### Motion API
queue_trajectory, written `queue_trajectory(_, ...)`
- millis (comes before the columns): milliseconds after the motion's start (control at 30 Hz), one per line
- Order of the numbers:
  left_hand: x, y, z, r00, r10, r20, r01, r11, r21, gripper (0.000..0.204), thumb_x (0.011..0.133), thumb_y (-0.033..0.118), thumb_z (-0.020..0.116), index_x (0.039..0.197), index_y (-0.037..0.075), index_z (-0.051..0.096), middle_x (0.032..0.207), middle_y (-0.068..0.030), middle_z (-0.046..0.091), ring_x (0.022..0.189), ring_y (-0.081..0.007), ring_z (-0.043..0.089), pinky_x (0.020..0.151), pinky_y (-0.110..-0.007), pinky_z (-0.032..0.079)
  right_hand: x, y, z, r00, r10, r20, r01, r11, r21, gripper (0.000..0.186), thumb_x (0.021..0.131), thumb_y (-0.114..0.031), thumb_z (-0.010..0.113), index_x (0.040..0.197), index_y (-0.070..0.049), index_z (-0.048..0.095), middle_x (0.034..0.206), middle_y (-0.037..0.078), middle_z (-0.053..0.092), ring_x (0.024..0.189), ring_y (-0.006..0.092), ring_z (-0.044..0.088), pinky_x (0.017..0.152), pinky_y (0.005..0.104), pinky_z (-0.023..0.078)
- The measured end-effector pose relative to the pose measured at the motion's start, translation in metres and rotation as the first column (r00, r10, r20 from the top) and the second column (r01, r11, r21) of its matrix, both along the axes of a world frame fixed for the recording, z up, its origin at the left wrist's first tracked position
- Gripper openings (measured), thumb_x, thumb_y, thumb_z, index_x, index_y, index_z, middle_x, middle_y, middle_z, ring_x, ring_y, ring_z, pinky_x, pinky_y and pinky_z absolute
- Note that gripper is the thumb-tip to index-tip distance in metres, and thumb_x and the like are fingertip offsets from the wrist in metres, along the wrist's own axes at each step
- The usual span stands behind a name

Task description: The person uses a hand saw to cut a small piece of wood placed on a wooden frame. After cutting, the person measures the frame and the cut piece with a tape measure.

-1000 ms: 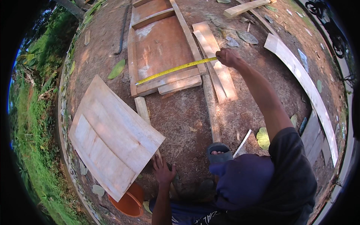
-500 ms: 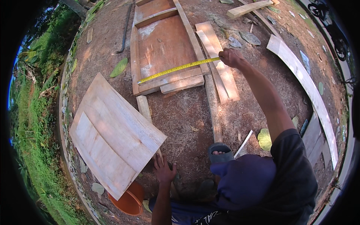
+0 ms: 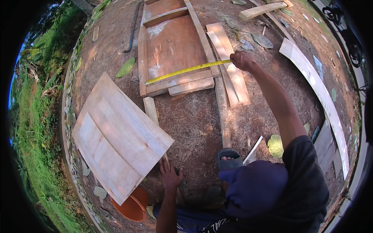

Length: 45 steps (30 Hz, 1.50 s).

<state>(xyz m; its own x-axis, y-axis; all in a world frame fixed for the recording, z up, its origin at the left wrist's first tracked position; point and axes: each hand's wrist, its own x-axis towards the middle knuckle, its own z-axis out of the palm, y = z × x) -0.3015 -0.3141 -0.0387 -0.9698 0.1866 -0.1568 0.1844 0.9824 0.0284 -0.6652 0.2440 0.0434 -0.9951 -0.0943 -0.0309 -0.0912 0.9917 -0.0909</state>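
Note:
My right hand [image 3: 243,61] grips a yellow tape measure [image 3: 186,70], drawn out across the lower end of a wooden frame [image 3: 171,42] with a reddish plywood panel inside. A short board [image 3: 191,86] lies along that end. My left hand [image 3: 171,174] has its fingers spread, resting low beside pale plywood sheets [image 3: 120,136] at the lower left; some fingertips touch or lie near a wood strip at the sheet's corner. An orange bucket [image 3: 132,206] is partly under the sheets. Loose boards [image 3: 233,77] lie right of the frame, near my right hand.
Long pale board [image 3: 318,93] and grey planks [image 3: 324,147] at right; timbers [image 3: 262,9] at top right; dark rod [image 3: 132,31] left of the frame. A green grassy strip [image 3: 39,155] runs along the left edge, a motorcycle [image 3: 342,27] stands upper right. My sandalled foot [image 3: 229,159] shows below.
The view has shifted slightly, so the frame and boards appear a little further right. My right hand still grips the tape in the same place on the frame; my left hand stays spread.

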Motion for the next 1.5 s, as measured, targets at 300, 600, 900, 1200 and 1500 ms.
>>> queue_trajectory(300,-0.0009,0.0021,0.0043,1.000,0.010,0.020,-0.010,1.000,-0.012,0.076,0.089,0.053,0.066,0.150,0.009,0.053,0.166,-0.0189,0.032,0.154,-0.0409,0.028,0.108,-0.065,0.042,0.0002,-0.0017,-0.0006,1.000,0.000,-0.009,0.000,1.000,0.014,0.022,0.100,-0.026,0.052,0.099,-0.014,0.071,0.099,0.012,0.071,0.093,0.0355,0.071,0.079,0.0492,0.057)
queue_trajectory(600,-0.0012,0.0033,0.0047,0.998,0.033,0.051,-0.034,0.999,0.004,0.077,0.090,0.052,0.065,0.152,0.009,0.050,0.168,-0.0178,0.029,0.155,-0.0399,0.026,0.110,-0.066,0.040,0.0028,0.0017,-0.0018,0.998,0.019,-0.066,-0.020,1.000,-0.012,0.021,0.099,-0.027,0.055,0.099,-0.014,0.072,0.097,0.013,0.071,0.093,0.0364,0.071,0.078,0.0506,0.057)
queue_trajectory(900,0.0000,0.0024,0.0016,1.000,0.015,0.006,-0.015,1.000,-0.006,0.075,0.089,0.052,0.066,0.149,0.008,0.053,0.167,-0.0177,0.032,0.155,-0.0399,0.027,0.108,-0.067,0.041,0.0026,0.0004,-0.0008,0.995,0.016,-0.093,-0.020,0.999,-0.036,0.020,0.098,-0.026,0.055,0.096,-0.014,0.072,0.098,0.015,0.071,0.092,0.0390,0.071,0.078,0.0516,0.057)
queue_trajectory(1200,-0.0013,0.0023,0.0035,0.999,0.025,0.031,-0.024,1.000,-0.011,0.072,0.090,0.051,0.066,0.146,0.008,0.056,0.167,-0.0192,0.031,0.155,-0.0405,0.027,0.108,-0.068,0.040,0.0046,-0.0043,0.0040,0.998,0.008,-0.067,-0.009,1.000,-0.017,0.021,0.098,-0.026,0.055,0.099,-0.015,0.072,0.100,0.014,0.071,0.094,0.0373,0.071,0.079,0.0505,0.056)
queue_trajectory(1500,-0.0023,0.0030,0.0034,0.998,0.037,0.046,-0.037,0.999,0.010,0.072,0.091,0.052,0.064,0.147,0.008,0.055,0.167,-0.0188,0.030,0.155,-0.0398,0.026,0.112,-0.067,0.036,0.0030,-0.0023,0.0025,0.999,-0.008,-0.051,0.007,1.000,-0.014,0.021,0.099,-0.027,0.054,0.099,-0.015,0.072,0.100,0.014,0.072,0.095,0.0380,0.071,0.081,0.0508,0.057)
